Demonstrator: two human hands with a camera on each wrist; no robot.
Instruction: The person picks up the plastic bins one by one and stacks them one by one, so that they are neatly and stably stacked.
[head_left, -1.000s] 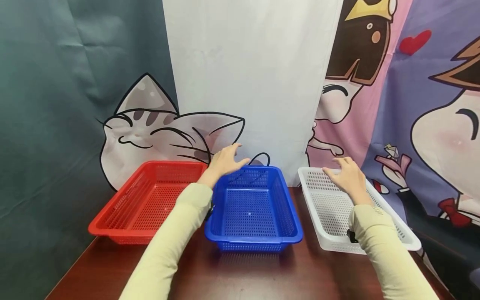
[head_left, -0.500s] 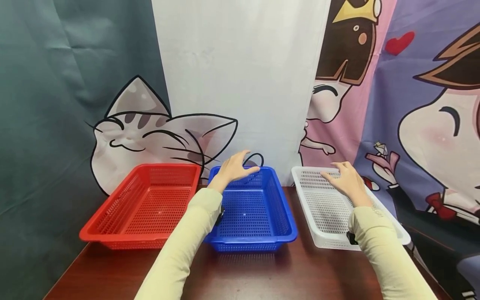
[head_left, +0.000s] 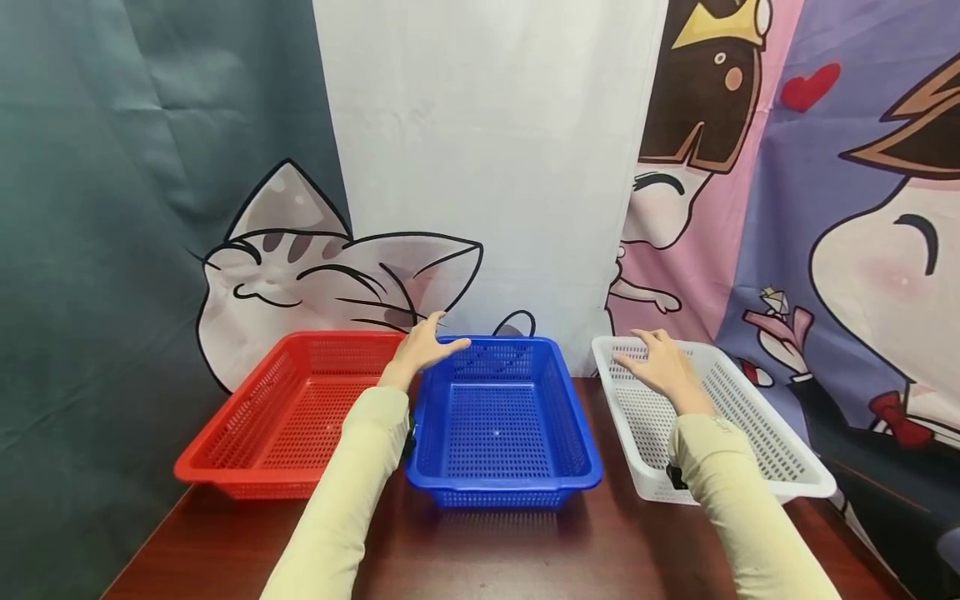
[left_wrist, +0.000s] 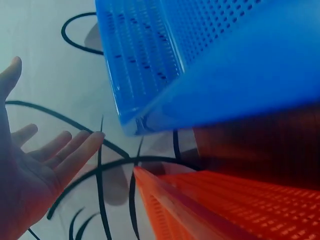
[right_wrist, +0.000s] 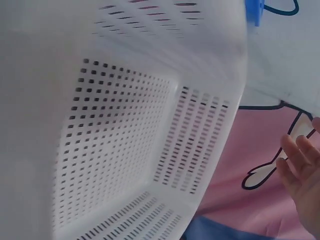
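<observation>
The blue basket (head_left: 504, 483) sits on the bench (head_left: 480, 550) at the middle of the head view, its long axis seemingly running from the lower edge of the frame towards the top. It lies between the person's hands, to the right of and below the left hand (head_left: 422, 348), and well to the left of the right hand (head_left: 663, 367). That offset looks like the relation that counts most: the left hand is clearly the nearer, by the blue basket's upper left corner, and the left wrist view shows a gap between its fingertips and that corner. Both hands are empty and well apart from each other, fingers loosely extended and thumbs held away. The right hand appears above the upper part of the white basket (head_left: 757, 417), which slants from upper left to lower right; the right wrist view shows it off the rim. The red basket (head_left: 240, 477) stands at the left of the frame, slanting the other way, its upper right corner near the left hand. Pale sleeves (head_left: 337, 492) reach in from the bottom, and a printed backdrop (head_left: 487, 125) with a cartoon cat (head_left: 270, 267) fills the upper frame.
</observation>
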